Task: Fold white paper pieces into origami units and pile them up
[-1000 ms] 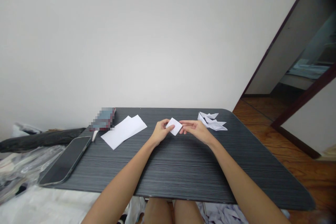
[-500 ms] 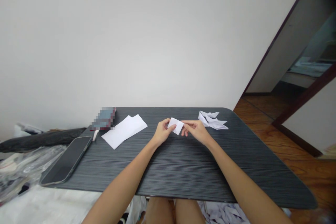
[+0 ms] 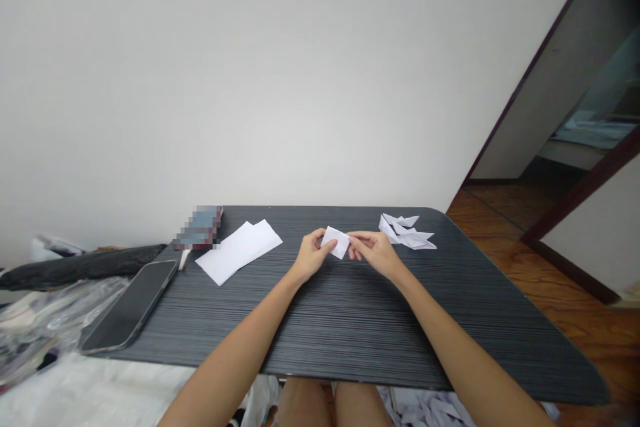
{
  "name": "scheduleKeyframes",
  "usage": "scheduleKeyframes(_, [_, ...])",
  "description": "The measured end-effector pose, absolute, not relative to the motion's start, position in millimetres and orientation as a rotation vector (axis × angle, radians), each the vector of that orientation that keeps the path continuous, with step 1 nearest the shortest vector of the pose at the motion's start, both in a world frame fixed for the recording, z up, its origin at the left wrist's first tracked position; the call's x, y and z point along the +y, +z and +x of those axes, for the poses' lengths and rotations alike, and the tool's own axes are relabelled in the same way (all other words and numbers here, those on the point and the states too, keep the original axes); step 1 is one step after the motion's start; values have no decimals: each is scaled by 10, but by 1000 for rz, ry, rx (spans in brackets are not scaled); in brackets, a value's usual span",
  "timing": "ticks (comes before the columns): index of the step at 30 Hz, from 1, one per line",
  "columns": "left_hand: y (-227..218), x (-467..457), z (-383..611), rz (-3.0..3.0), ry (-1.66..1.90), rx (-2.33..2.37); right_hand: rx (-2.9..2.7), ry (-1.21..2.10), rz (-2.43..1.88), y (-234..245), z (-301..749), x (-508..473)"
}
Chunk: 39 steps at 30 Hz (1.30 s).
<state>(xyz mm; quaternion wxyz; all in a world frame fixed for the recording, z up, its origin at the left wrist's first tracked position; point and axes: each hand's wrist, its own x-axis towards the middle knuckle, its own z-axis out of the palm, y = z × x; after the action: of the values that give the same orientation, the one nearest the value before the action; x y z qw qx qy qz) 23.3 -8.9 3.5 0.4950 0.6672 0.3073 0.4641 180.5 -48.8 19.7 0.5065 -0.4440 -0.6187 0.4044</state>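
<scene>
A small folded white paper (image 3: 337,244) is held between the two hands, a little above or against the middle of the dark table (image 3: 370,327); which of the two I cannot tell. It looks nearly square, so no long axis stands out. It sits askew, one corner pointing far and slightly left, the opposite one near and slightly right. The left hand (image 3: 311,256) grasps its left side, thumb laid across the upper face, fingers curled behind. The right hand (image 3: 380,253) pinches the right corner between thumb and forefinger, the other fingers loosely bent.

The table's far edge runs along the wall (image 3: 320,80); its right edge slants outward toward the near right corner. A broad stretch of striped surface lies between the hands and the near edge, and another right of the right forearm. Toward the far right, just beyond the right hand, lie folded paper shapes (image 3: 410,239), their points directed right. Left of the left hand, well apart, overlapping white sheets (image 3: 240,250) slant from near left to far right. A phone (image 3: 131,307) lies along the left edge.
</scene>
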Motion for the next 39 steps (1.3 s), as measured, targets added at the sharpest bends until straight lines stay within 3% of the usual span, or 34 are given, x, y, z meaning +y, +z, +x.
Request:
scheduleKeyframes(8, [40,-101,249,1602,1129,732,-1515,826,-1119,115,1816,-456])
scheduleKeyframes(21, [186,-213,251,1659,1187,903,-1418,1055,-1148,216,1745,-537])
scheduleKeyframes(30, [110,-211,276,1592,996,799,-1369,1107,-1123,183,1755,-515])
scheduleKeyframes(39, [109,-114,80,2318,902,645,-1276,1095,-1154,71,1844,-454])
